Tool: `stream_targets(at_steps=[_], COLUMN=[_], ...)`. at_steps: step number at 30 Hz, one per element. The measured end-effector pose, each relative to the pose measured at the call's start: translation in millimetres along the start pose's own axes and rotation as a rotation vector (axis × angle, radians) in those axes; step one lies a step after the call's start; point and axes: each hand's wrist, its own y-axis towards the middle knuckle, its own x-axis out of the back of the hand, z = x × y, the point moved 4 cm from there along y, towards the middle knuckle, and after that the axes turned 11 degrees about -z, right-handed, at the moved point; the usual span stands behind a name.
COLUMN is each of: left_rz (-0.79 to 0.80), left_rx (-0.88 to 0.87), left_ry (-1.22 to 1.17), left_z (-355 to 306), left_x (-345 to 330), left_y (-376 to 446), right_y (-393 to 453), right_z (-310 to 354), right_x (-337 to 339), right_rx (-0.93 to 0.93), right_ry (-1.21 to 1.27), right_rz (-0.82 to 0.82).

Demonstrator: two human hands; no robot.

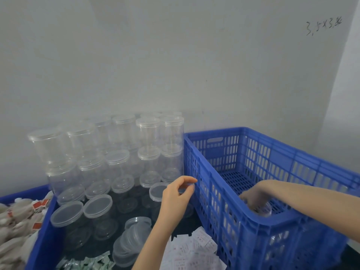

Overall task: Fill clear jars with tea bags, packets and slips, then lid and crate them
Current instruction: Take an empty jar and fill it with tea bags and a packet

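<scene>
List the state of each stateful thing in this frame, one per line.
blue crate: upright, mostly unfilled
jar in crate: upright, gripped from above
right hand: gripping that jar
left hand: fingers loosely curled, holding nothing clear
stacked jars: lidded, unfilled
loose lids: piled

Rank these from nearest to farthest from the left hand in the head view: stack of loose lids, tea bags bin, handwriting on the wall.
From the left hand:
1. Stack of loose lids, just below, toward the person.
2. Tea bags bin, far left.
3. Handwriting on the wall, high up, right.
</scene>
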Motion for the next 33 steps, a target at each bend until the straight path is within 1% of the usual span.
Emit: stream_targets(at_steps=[4, 6, 9, 12, 15, 19, 23, 24, 26, 28, 29, 31, 33], left_rz=[0.004, 0.002, 0.006, -0.003, -0.024, -0.055, -0.133, -0.164, -0.244, -0.314, -0.335, -0.347, -0.317], left_rx=[-0.001, -0.001, -0.007, -0.02, 0.03, 0.085, 0.091, 0.099, 0.1, 0.072, 0.06, 0.053, 0.065], left_ry=[0.016, 0.026, 0.028, 0.057, 0.078, 0.163, 0.36, 0.44, 0.682, 0.936, 1.024, 1.122, 1.195], left_z=[3.3, 4.9, 7.8, 13.4, 24.8, 44.6, 67.0, 73.2, 84.4, 93.0, 96.8, 103.8, 111.9], left_x=[1.9, 2.3, 6.6, 18.0, 34.1, 64.3, 101.0, 110.7, 130.7, 146.9, 152.8, 161.7, 168.3], left_y=[-0.1, 0.2, -2.6, -7.1, -12.0, -19.0, -20.4, -19.2, -15.1, -10.0, -7.1, -0.5, 6.1], right_y=[8.2, 11.6, 10.6, 4.3, -4.6, -23.1, -56.1, -65.5, -87.5, -112.0, -123.4, -141.2, -149.7], right_z=[-0.4, -0.5, 5.9, 16.7, 26.4, 38.8, 59.5, 66.3, 86.3, 115.4, 132.4, 167.1, 200.0], right_x=[-3.4, -1.7, 1.8, 9.3, 24.5, 50.3, 72.0, 75.7, 77.0, 67.3, 58.8, 36.0, 8.8], right_rx=[0.021, 0.014, 0.033, 0.104, 0.156, 0.217, 0.268, 0.283, 0.379, 0.5, 0.551, 0.639, 0.711], right_ry=[0.19, 0.241, 0.251, 0.23, 0.135, -0.04, -0.16, -0.152, -0.029, 0.121, 0.149, 0.131, 0.087], right_rz=[-0.043, -0.064, -0.056, -0.076, -0.188, -0.432, -0.714, -0.801, -0.938, -0.981, -0.985, -0.979, -0.922])
